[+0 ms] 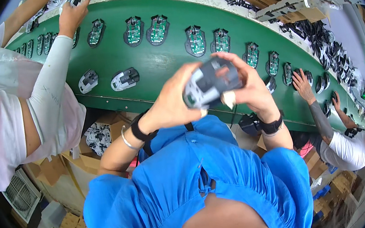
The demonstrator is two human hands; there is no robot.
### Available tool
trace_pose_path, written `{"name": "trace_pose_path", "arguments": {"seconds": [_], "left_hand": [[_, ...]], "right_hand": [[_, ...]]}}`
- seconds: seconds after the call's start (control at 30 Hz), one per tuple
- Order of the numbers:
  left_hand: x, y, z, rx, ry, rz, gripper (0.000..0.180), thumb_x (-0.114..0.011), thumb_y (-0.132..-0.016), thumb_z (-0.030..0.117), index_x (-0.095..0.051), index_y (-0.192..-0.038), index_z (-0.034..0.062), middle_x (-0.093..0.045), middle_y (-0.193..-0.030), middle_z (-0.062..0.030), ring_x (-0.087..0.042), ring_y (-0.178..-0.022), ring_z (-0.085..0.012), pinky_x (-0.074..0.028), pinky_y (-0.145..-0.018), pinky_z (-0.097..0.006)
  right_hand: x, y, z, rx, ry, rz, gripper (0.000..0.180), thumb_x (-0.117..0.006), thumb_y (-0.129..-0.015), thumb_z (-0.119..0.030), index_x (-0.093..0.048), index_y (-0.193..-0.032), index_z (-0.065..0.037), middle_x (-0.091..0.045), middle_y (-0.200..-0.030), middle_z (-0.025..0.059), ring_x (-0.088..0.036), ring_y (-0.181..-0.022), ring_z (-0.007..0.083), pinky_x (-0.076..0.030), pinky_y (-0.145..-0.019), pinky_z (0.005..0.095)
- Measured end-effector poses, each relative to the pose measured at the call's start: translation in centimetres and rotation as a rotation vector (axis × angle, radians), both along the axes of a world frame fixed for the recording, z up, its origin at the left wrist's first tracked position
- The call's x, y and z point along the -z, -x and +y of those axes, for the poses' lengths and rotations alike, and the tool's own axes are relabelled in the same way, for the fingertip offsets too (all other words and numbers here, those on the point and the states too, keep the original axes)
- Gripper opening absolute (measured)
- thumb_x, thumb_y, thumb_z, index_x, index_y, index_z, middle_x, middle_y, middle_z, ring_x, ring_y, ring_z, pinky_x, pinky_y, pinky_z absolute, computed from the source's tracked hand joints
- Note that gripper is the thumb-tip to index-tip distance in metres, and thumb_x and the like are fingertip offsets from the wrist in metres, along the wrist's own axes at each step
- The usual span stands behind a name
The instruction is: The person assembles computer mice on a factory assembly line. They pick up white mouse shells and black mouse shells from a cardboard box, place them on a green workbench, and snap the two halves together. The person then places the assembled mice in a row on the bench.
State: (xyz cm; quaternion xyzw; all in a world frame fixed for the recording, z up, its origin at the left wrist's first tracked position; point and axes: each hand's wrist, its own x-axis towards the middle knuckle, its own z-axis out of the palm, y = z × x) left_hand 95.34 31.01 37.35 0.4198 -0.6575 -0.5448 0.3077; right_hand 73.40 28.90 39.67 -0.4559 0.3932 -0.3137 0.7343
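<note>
I see a grey-and-white mouse shell (pixel 210 83) above my blue dress (pixel 199 179); beyond it the conveyor belt (pixel 154 63) is green, carrying what look like green circuit boards (pixel 195 41).

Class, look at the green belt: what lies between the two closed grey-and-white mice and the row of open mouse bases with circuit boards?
Bare green belt, shown in the head view.

counter (pixel 154 65): green belt surface, curved across the view
far edge: a row of mouse bases with green circuit boards (pixel 195 41) is laid out
near edge: two assembled grey-white mice (pixel 125 78) are set side by side
</note>
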Motion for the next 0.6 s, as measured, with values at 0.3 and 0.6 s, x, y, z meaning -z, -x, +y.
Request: {"name": "trace_pose_path", "arguments": {"seconds": [0.3, 0.6], "left_hand": [[-2.1, -0.7, 4.9, 0.094, 0.076, 0.210, 0.087, -0.085, -0.057, 0.026, -0.045, -0.130, -0.0011, -0.056, -0.121, -0.0160, -0.057, -0.110, -0.0256, -0.044, -0.094, -0.035], [0.9, 3.9, 0.9, -0.220, 0.048, -0.091, 0.075, -0.080, -0.059, 0.013, -0.046, -0.125, 0.0015, -0.053, -0.118, -0.0160, -0.054, -0.108, -0.0303, -0.044, -0.092, -0.038]], "right_hand": [[-2.9, -0.7, 3.8, -0.219, 0.399, 0.100, 0.087, -0.090, -0.049, -0.027, -0.055, -0.123, 0.003, -0.055, -0.126, 0.0186, -0.056, -0.113, 0.0277, -0.042, -0.097, 0.0383], [3.7, -1.2, 4.6, 0.519, 0.016, 0.003, 0.072, -0.075, -0.072, -0.003, -0.042, -0.135, 0.005, -0.054, -0.126, 0.0117, -0.051, -0.116, 0.0181, -0.040, -0.101, 0.0332]]}}
